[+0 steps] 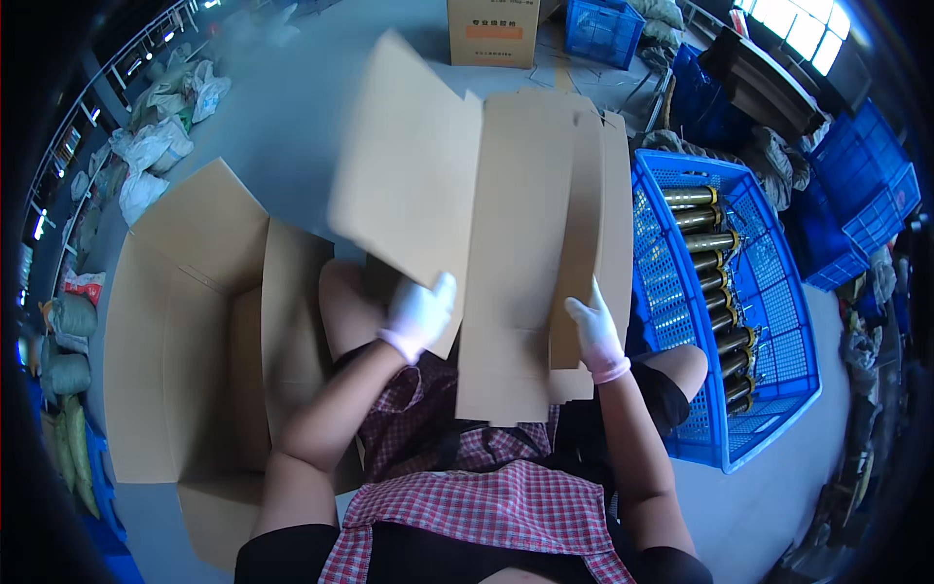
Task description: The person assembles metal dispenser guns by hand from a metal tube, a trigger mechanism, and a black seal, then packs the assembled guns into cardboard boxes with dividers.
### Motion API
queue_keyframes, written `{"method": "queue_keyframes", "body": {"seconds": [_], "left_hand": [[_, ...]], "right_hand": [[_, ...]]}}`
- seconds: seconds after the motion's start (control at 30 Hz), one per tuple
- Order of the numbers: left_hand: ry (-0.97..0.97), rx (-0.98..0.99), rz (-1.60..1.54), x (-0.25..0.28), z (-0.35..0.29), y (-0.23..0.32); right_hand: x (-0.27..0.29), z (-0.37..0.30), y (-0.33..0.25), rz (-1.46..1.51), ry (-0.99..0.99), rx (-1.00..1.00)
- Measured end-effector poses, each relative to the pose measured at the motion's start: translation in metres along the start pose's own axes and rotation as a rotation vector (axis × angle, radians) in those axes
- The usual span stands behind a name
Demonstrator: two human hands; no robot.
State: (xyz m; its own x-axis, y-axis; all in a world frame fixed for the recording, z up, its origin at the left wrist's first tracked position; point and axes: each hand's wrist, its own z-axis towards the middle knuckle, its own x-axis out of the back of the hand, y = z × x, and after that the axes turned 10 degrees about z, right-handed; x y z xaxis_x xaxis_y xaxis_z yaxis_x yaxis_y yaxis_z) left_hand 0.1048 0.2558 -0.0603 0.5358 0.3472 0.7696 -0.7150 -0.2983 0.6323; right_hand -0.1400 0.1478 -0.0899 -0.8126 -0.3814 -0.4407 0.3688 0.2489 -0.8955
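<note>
Beside the blue crate [673,316], my right hand [597,338] is pinching a carton [518,234]. My left hand [419,316] is touching it, grip unclear.

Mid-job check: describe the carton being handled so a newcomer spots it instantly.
Start at the seated person's checked apron; just beyond it is a brown carton with its panels spread. It sits between the white-gloved left hand and right hand, unlike the open box at far left, which neither hand touches.

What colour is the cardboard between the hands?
Light brown; the cardboard shows best in the head view.
</note>
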Motion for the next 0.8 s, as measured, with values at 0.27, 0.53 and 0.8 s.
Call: {"method": "queue_keyframes", "body": {"seconds": [0.27, 0.53, 0.8], "left_hand": [[-0.12, -1.102, 0.427, -0.005, 0.001, -0.013], [-0.303, -0.749, 0.57, 0.01, 0.014, -0.01], [0.001, -0.697, 0.345, 0.005, -0.039, 0.009]], "right_hand": [[-0.015, 0.003, -0.003, -1.49, -0.616, 0.23], [-0.012, 0.027, -0.01, -1.24, -0.597, 0.725], [-0.019, -0.022, -0.067, -1.343, -0.752, 0.424]]}}
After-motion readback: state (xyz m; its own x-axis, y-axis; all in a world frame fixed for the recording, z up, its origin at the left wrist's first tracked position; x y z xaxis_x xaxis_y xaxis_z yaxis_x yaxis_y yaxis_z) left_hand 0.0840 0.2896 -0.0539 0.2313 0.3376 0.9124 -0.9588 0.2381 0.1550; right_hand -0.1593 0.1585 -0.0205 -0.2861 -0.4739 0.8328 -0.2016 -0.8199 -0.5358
